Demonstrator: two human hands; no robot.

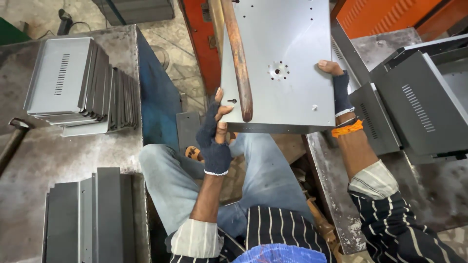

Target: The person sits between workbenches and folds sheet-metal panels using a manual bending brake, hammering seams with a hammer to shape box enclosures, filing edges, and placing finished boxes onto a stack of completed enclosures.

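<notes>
Two stacks of folded grey metal panels sit on the worn table (29, 160) at the far left: the upper stack (73, 83) has slotted vents and leans in a fanned row, and the lower stack (87, 219) stands on edge near the bottom corner. I judge these to be pieces already handled or waiting their turn; the view does not show which.

Moving right, the left hand (214, 136), in a dark fingerless glove, is closed on the near left corner of a flat grey metal sheet (287, 58), fingers curled over its edge just beside a small keyhole slot. A rusty lever handle (238, 58) crosses the sheet's left side from above, its tip close to that hand. The sheet lies in the middle of the view, above the person's knees, with a ring of small holes round a centre hole.

The right hand (336, 85), also gloved, grips the sheet's right edge, thumb on top. Further right, more vented dark panels (414, 107) rest on a second bench (336, 195).

By my reading the sheet is held in place at the machine, and the work on it is under way rather than finished
</notes>
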